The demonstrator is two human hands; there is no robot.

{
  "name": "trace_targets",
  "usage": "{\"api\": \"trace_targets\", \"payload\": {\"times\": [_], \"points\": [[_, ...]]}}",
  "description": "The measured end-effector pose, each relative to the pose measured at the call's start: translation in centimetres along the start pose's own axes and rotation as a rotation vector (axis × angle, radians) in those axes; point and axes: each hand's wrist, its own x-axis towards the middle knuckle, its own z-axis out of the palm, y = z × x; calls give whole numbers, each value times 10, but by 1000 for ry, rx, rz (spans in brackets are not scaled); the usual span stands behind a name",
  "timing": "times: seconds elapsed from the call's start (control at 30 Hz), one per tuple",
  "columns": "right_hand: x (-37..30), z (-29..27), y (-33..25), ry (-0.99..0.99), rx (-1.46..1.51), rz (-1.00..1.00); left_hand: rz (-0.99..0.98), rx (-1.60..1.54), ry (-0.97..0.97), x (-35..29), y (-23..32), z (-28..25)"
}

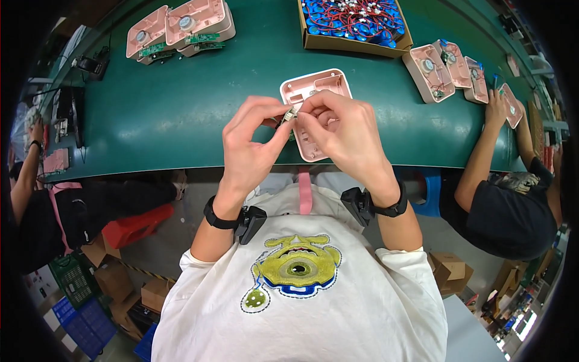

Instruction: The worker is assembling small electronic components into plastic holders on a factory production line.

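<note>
Over the near edge of the bench, my left hand [250, 137] pinches a small pale, metallic-looking part [291, 113] between thumb and fingertips. My right hand [348, 134] is closed too, thumb and forefinger pinched at the same part's right side. The part is too small to name more exactly. Under and behind my hands lies a pink plastic housing shell [310, 148] with a white rim, its hollow inside facing up. My right hand hides much of its middle. A bit of green shows beneath the pinched part, partly hidden.
On the green bench [181, 114], pink shells with speakers and green circuit boards [205, 41] lie at the far left. A cardboard box [356, 46] of blue cells with red wires stands at the back. More pink shells [429, 72] lie right, near a co-worker's hands [497, 107].
</note>
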Motion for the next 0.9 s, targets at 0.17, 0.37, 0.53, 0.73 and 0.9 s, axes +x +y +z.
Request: {"api": "trace_targets", "payload": {"times": [0.17,0.37,0.53,0.73,0.9], "points": [[-4,7,3,58,-19,-116,14,41,-2,-4,-1,-2],[-7,9,5,71,-103,-145,80,73,3,-10,-4,2],[-5,6,1,76,-202,-215,133,109,-52,-5,-6,-2],[-1,4,1,30,-127,-80,110,49,-90,0,-6,-3],[-3,5,-1,66,-157,-136,43,19,-83,3,-8,-4]]}}
